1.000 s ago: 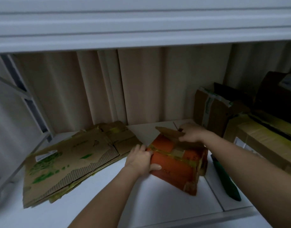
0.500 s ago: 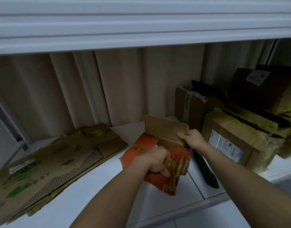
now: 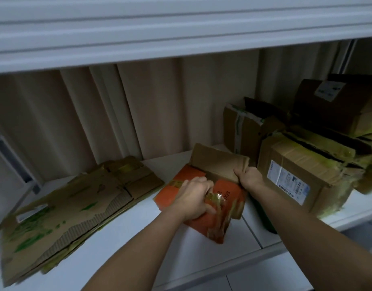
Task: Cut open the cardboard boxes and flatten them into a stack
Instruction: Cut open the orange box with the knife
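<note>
Since half a second back our view has swung a bit right and closer; the brown flap [image 3: 219, 162] of the orange box [image 3: 170, 191] stands about as raised as it did then, and both hands have stayed on the box

Left hand [image 3: 194, 199]: fingers curled tight round the crumpled clear tape [image 3: 215, 199] on the box's top seam, knuckles up. It has hold of tape and cardboard edge together

Right hand [image 3: 249, 178]: fingers curled over the lower right corner of the flap, thumb side toward us, gripping it. Flap is upright, tilted slightly back toward the wall

Orange box sits on the white shelf [image 3: 126, 238], roughly centre, turned so one corner points at us. Black lettering on the orange face between our hands, too blurred to read. Near corner is scuffed, with torn tape hanging

Flattened stack [image 3: 76, 206] lies on the shelf to the left of the box, close but apart from it. Brown cardboard, green print, corrugated edge exposed on top, white label at its left end

Right of the box: dark green object [image 3: 265, 217] lying on the shelf just beside it, mostly hidden behind our right forearm, we can't tell what it is. Past it, a taped box with a white label [image 3: 294, 181], yellowish tape torn along its top. Behind that, an open-topped box [image 3: 244, 131] against the beige panelled wall [image 3: 155, 106], and another box [image 3: 336, 101] up on top at far right
</note>
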